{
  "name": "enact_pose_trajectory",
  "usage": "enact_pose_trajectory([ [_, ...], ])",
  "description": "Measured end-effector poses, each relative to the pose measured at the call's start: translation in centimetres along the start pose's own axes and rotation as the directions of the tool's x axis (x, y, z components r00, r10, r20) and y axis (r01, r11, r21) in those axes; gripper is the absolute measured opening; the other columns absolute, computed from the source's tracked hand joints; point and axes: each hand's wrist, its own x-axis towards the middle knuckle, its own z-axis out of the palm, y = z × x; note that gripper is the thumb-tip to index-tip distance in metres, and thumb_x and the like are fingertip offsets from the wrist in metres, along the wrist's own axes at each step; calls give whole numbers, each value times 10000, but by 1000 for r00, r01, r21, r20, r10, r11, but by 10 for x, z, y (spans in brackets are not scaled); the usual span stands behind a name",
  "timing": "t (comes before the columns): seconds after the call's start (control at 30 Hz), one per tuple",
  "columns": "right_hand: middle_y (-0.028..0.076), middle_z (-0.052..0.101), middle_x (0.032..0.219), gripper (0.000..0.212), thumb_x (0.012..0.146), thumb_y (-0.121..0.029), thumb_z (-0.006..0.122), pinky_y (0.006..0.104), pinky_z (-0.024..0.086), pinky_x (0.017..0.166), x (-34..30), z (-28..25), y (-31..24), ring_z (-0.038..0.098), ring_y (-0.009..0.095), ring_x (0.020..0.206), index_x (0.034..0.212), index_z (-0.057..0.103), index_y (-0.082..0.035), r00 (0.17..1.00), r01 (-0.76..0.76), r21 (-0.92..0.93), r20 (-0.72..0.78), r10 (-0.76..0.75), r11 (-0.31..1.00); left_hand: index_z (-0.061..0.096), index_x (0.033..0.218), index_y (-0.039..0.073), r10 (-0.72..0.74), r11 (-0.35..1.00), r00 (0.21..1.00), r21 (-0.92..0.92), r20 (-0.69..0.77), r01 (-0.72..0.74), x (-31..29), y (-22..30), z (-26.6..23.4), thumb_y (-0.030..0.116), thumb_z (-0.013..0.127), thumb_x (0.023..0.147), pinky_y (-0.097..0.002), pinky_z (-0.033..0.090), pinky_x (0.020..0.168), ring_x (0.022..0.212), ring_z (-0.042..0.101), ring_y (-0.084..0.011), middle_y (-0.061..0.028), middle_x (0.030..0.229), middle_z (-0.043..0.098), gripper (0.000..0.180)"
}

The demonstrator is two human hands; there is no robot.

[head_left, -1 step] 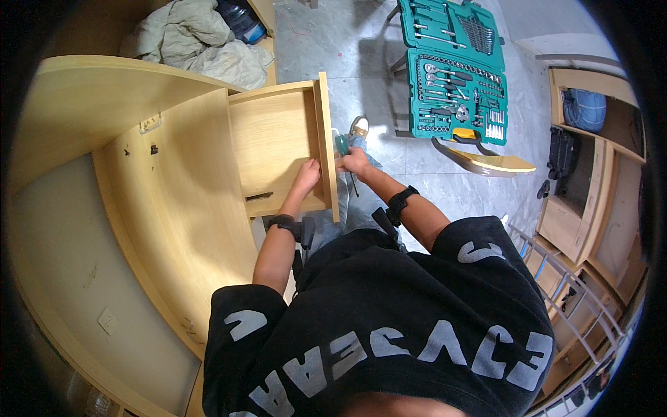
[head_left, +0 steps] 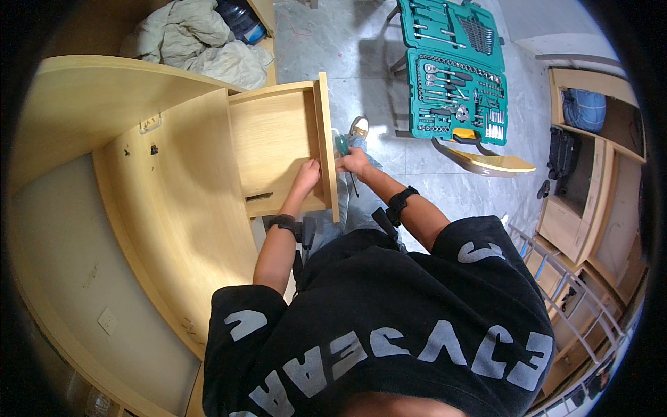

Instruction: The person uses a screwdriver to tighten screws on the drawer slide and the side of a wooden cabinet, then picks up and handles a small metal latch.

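Along the left, a pale wooden surface [head_left: 198, 187] is flanked by a pulled-out drawer [head_left: 274, 135], where a dark strip [head_left: 259, 196] is seen. Inside it, the left hand [head_left: 306, 176] is curled near the front panel [head_left: 326, 139]; whether anything is pinched cannot be told. Outside that panel, a green-handled tool [head_left: 341, 144] is gripped by the curled right hand [head_left: 356, 161]. Farther right, ratchets [head_left: 432, 68] are held in an unfolded green case [head_left: 415, 117].

The left hand [head_left: 306, 176] hides its own fingertips beside the drawer front [head_left: 324, 118]. At centre, the right hand [head_left: 357, 161] covers the middle of a green-handled tool [head_left: 341, 144], perhaps a screwdriver. The smallest pieces [head_left: 434, 128] in the tool case [head_left: 415, 104], upper right, are too tiny to tell. The top edge cuts off a bottle [head_left: 243, 22], upper left.
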Motion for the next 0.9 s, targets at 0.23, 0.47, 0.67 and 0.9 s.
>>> enact_pose_trajectory([
  [0.23,65,632,789,241,678,-6,697,245,524,578,-3,-1,-3,612,143,660,909,639,28,999,-29,60,22,28,998,537,896,40,24,982,976,189,-217,18,16,-20,4,270,411,903,-306,384,468,505,465,-160,-36,607,481,262],
  [0.47,63,635,799,252,675,-13,704,246,532,582,3,-2,5,615,148,671,915,639,25,1000,-9,20,-5,9,1000,525,978,105,-51,987,995,-158,-80,38,0,-10,7,254,407,903,-247,288,405,461,360,-87,28,583,377,204],
  [0.67,64,636,797,258,677,-8,694,251,534,577,-1,8,-7,616,148,658,926,635,22,1000,3,15,23,-3,1000,584,1102,23,55,938,951,343,-304,56,14,-31,-4,369,373,917,-381,475,749,844,623,-319,-204,912,644,446],
  [0.9,60,636,806,252,693,-3,682,259,542,592,7,0,6,616,150,660,940,633,12,1000,1,1,12,-1,1000,572,1139,14,21,970,960,240,-279,49,4,-12,9,344,394,891,-388,414,907,1051,564,-358,-246,1108,593,449],
])
